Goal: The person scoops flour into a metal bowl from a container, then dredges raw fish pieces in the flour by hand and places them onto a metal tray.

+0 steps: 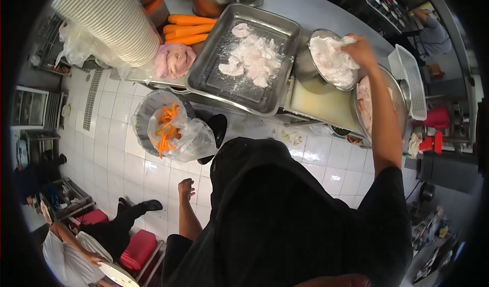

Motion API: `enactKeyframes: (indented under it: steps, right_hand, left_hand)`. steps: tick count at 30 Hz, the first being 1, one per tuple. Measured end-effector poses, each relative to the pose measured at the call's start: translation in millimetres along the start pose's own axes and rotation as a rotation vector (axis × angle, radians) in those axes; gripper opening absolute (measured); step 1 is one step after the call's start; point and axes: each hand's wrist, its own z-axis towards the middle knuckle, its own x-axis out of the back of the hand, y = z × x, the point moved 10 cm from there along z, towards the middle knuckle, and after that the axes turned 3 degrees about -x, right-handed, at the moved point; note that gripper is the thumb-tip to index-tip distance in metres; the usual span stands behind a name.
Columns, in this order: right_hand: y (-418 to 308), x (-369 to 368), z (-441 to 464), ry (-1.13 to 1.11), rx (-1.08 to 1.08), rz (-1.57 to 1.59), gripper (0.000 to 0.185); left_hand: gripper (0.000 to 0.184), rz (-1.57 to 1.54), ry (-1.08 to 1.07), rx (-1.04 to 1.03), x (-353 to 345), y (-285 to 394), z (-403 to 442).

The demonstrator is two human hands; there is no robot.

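Note:
My right hand (359, 51) is at the bowl (311, 72) of white flour and floured pieces (331, 60), its fingers closed on a whitish piece at the bowl's upper right edge. Left of that bowl, a rectangular metal tray (206, 75) holds floured pieces of meat (253, 58) amid scattered flour. A larger round metal bowl (402, 101) with raw pink pieces (368, 103) stands beneath my right forearm. My left hand (186, 187) hangs low at my side over the tiled floor, fingers loosely curled; what they hold, if anything, cannot be made out.
Carrots (191, 30), a bagged pink bundle (174, 60) and stacked white containers (107, 19) stand left of the tray. A lined bin (140, 121) with orange peelings is below. A white cutting board (326, 103) lies between the bowls. Other people are at lower left (71, 254) and upper right (434, 35).

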Motion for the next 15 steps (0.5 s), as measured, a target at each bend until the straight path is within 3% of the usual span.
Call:
enactKeyframes:
  steps: [5,10,12,14,15]
  right_hand:
    - [-96.7,18.1,-4.0,-0.111,0.071,0.416,0.024]
    - [-168.1,-42.3,2.2,-0.178,0.252,0.279,0.029]
    - [-153.6,-87.3,24.8,-0.031,0.202,0.268,0.04]
    - [-164.0,-121.8,16.5,-0.232,0.081,0.342,0.049]
    - [-164.2,-122.0,15.0,-0.193,0.032,0.349,0.05]
  left_hand:
    - [0.034,-0.014,0.018,-0.057,7.6,10.7,-0.6]
    - [0.035,-0.035,0.032,-0.112,10.9,34.4,-1.0]
    - [0.035,-0.047,0.027,-0.143,8.8,45.0,-0.8]
    - [0.035,-0.032,0.015,-0.129,6.5,46.7,-2.8]
    - [0.036,-0.026,0.012,-0.118,6.8,45.1,-2.8]
